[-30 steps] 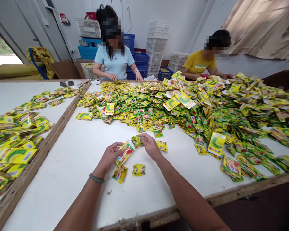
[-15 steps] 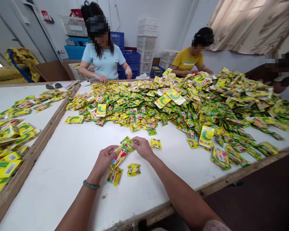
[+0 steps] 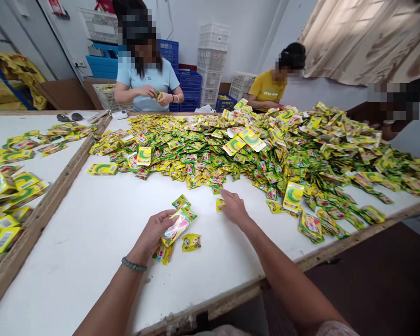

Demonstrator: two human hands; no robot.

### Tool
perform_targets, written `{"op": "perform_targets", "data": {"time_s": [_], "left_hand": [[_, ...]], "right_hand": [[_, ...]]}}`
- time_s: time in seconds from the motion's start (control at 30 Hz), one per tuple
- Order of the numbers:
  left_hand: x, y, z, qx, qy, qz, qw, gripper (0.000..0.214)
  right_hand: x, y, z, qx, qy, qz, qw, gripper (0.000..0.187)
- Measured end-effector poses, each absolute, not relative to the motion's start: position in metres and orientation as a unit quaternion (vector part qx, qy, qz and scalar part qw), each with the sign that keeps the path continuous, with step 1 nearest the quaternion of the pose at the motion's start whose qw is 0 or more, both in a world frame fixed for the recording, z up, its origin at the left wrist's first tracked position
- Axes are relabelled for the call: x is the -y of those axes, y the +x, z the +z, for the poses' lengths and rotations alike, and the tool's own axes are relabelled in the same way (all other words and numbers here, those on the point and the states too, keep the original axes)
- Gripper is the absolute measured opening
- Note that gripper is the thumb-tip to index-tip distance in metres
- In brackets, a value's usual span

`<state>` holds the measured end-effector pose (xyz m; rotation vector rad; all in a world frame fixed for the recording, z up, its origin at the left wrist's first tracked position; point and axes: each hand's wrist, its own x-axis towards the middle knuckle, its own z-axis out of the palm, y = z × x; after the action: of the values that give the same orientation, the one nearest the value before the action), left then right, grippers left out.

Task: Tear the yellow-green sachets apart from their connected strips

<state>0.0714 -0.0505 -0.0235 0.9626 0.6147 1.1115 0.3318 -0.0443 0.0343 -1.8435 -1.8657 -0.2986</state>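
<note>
My left hand (image 3: 156, 232) is closed on a small yellow-and-green box (image 3: 177, 227) with red print, held tilted above the white table. A green packet (image 3: 188, 213) shows at the box's upper end, and another green packet (image 3: 181, 201) lies just beyond it. My right hand (image 3: 235, 208) is stretched out low over the table, fingers extended at a small yellow packet (image 3: 220, 204), partly covering it. Whether they touch it I cannot tell. One yellow packet (image 3: 191, 242) lies between my hands. Partly beneath my left hand is a yellow-orange packet (image 3: 164, 253).
A big heap of green and yellow packets (image 3: 196, 154) with flat boxes among them spreads across the far side. Left of a wooden divider (image 3: 65, 193) lie more yellow boxes (image 3: 3, 238). Several people work around the table. Stacked crates (image 3: 212, 65) stand behind.
My right hand has left the box and moved right to the yellow packet. My left hand still holds the box. The person in light blue has brought both hands together.
</note>
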Motion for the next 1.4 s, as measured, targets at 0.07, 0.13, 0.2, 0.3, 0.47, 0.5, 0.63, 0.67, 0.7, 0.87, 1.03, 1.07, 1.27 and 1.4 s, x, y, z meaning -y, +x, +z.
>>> {"op": "perform_targets", "data": {"time_s": [0.07,0.13,0.2,0.3,0.47,0.5,0.63,0.67,0.7,0.87,1.03,1.07,1.27,1.4], "left_hand": [[0.050,0.073,-0.025,-0.273,0.432,0.501,0.699,0.046],[0.050,0.074,-0.028,-0.278,0.433,0.506,0.693,0.047],[0.050,0.075,-0.030,-0.288,0.443,0.508,0.680,0.047],[0.050,0.075,-0.031,-0.301,0.468,0.506,0.659,0.047],[0.051,0.072,-0.028,-0.266,0.484,0.486,0.677,0.045],[0.052,0.071,-0.028,-0.262,0.480,0.483,0.684,0.044],[0.050,0.068,-0.026,-0.257,0.448,0.479,0.710,0.043],[0.049,0.068,-0.026,-0.253,0.438,0.484,0.715,0.042],[0.049,0.069,-0.026,-0.250,0.429,0.489,0.717,0.042],[0.051,0.070,-0.025,-0.259,0.452,0.502,0.690,0.041],[0.055,0.074,-0.024,-0.288,0.518,0.503,0.629,0.045],[0.055,0.075,-0.024,-0.293,0.522,0.502,0.625,0.045],[0.056,0.073,-0.022,-0.283,0.504,0.467,0.669,0.044],[0.058,0.071,-0.020,-0.264,0.473,0.470,0.697,0.042]], "right_hand": [[0.044,0.347,0.037,0.673,-0.711,-0.095,0.181,0.058],[0.045,0.346,0.037,0.668,-0.722,-0.061,0.171,0.046],[0.049,0.333,0.034,0.668,-0.705,0.011,0.237,0.027],[0.054,0.300,0.027,0.652,-0.597,0.226,0.408,0.025],[0.053,0.262,0.016,0.633,-0.486,0.358,0.484,0.032],[0.053,0.260,0.014,0.640,-0.491,0.348,0.479,0.031],[0.049,0.267,0.012,0.688,-0.498,0.294,0.438,0.026],[0.048,0.269,0.012,0.700,-0.496,0.285,0.428,0.025],[0.048,0.271,0.012,0.708,-0.494,0.281,0.419,0.024],[0.044,0.276,0.017,0.722,-0.502,0.271,0.391,0.023],[0.047,0.272,0.024,0.710,-0.521,0.283,0.379,0.024],[0.048,0.271,0.024,0.708,-0.518,0.292,0.380,0.024],[0.052,0.257,0.015,0.717,-0.534,0.184,0.409,0.021],[0.049,0.259,0.012,0.719,-0.522,0.184,0.422,0.021]]}}
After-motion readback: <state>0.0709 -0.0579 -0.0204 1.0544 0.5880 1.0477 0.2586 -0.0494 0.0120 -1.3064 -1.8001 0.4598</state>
